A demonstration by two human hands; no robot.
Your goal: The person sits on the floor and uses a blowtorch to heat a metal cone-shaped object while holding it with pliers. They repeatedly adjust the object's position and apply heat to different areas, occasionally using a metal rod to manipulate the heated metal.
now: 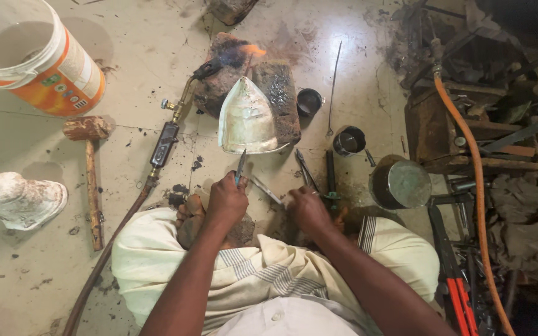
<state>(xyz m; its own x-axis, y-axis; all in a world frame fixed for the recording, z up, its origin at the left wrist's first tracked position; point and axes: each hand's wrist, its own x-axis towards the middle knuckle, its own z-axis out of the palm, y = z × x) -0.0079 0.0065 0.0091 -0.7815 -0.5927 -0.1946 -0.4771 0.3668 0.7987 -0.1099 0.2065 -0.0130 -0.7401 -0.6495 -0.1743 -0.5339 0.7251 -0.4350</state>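
Note:
My left hand (226, 200) is closed around metal tweezers (240, 167), whose tips point up toward a pale, pointed metal shell piece (247, 119). That piece leans on charred bricks (278, 93). My right hand (307, 208) rests low on the floor beside a thin metal strip (266, 190), fingers curled; what it grips is hidden. A gas torch (185, 99) lies left of the bricks, with a small flame (251, 49) burning at its tip.
A hammer (89, 168) and a white and orange bucket (35, 59) are at the left. Small metal cups (349, 141), a larger pot (400, 183), pliers (306, 171) and an orange hose (474, 168) lie to the right, amid tool clutter.

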